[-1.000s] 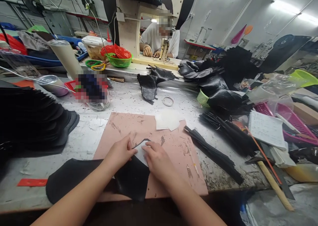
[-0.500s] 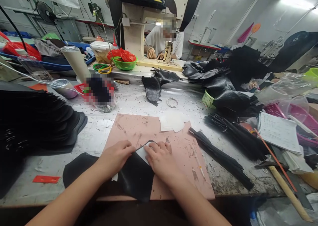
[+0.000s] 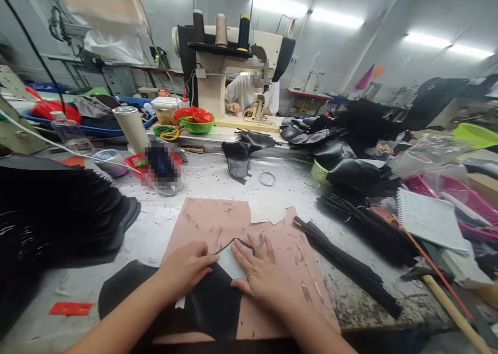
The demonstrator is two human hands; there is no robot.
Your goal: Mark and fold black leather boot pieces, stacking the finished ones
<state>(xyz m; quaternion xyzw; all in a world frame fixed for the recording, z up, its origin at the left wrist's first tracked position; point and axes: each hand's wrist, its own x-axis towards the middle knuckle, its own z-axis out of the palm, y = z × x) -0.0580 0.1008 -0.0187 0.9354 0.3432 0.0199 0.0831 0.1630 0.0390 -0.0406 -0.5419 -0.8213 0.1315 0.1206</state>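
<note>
A black leather piece [image 3: 213, 302] lies on the pink board [image 3: 210, 216] before me. On its upper part sits a white template-like sheet [image 3: 229, 263], with a thin dark rim of leather showing past its far edge. My left hand [image 3: 187, 268] is closed, its thumb and fingers pinching the leather at the left edge of the sheet. Spread fingers of my right hand [image 3: 260, 273] lie flat over the right side of the sheet and leather. Another black piece [image 3: 124, 284] lies partly under my left forearm.
White paper pieces [image 3: 268, 207] lie at the board's far edge. A stack of black pieces [image 3: 78, 208] stands left, black strips [image 3: 350, 271] right. A hammer [image 3: 451, 307] and notebook [image 3: 426, 219] are farther right. Beyond a sewing machine [image 3: 210, 84], another person [image 3: 268, 97] sits.
My right hand's fingers have spread and flattened over the white sheet, where they were bunched at its edge. My left hand remains at the left edge. The camera view has tilted upward.
</note>
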